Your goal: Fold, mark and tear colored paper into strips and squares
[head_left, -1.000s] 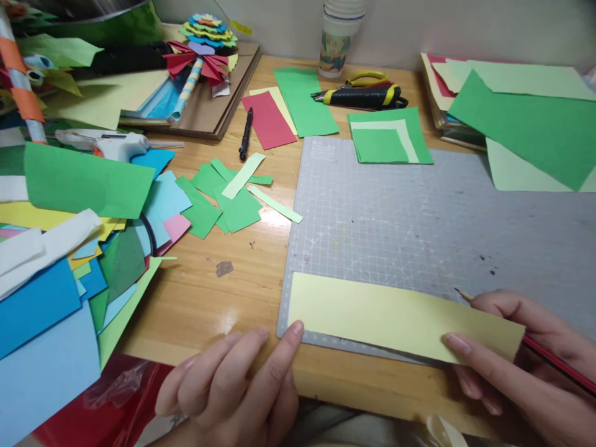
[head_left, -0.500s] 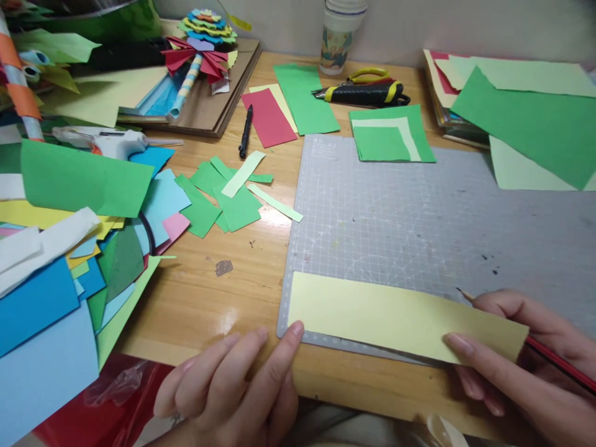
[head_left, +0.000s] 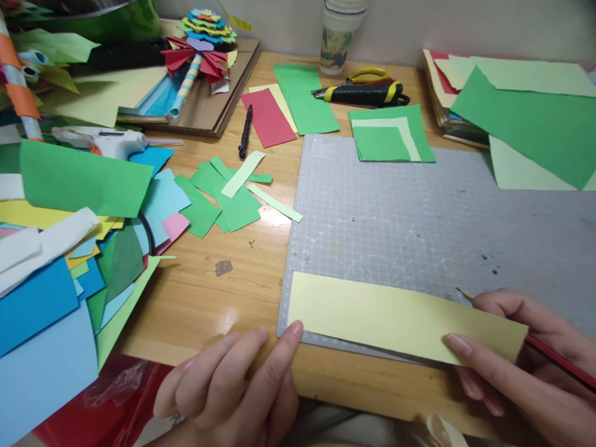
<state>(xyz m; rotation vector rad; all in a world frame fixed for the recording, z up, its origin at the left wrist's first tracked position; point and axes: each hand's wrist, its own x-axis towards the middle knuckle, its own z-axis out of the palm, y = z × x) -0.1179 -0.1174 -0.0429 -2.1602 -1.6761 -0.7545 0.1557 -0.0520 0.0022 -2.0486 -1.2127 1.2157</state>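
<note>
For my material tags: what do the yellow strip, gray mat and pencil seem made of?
Yellow strip: matte paper or thin card; no glare, thin edge.
Gray mat: probably plastic or rubbery, dull, with printed grid lines.
Pencil: likely wood, bare tan near its point, seemingly painted red and black.

Bare, slender fingers (head_left: 274, 371) with rounded nails (head_left: 459, 343)

One long yellow strip (head_left: 372, 307), one pencil (head_left: 559, 362), one cutting mat (head_left: 372, 214), one pen (head_left: 246, 131), one glue gun (head_left: 116, 144)
</note>
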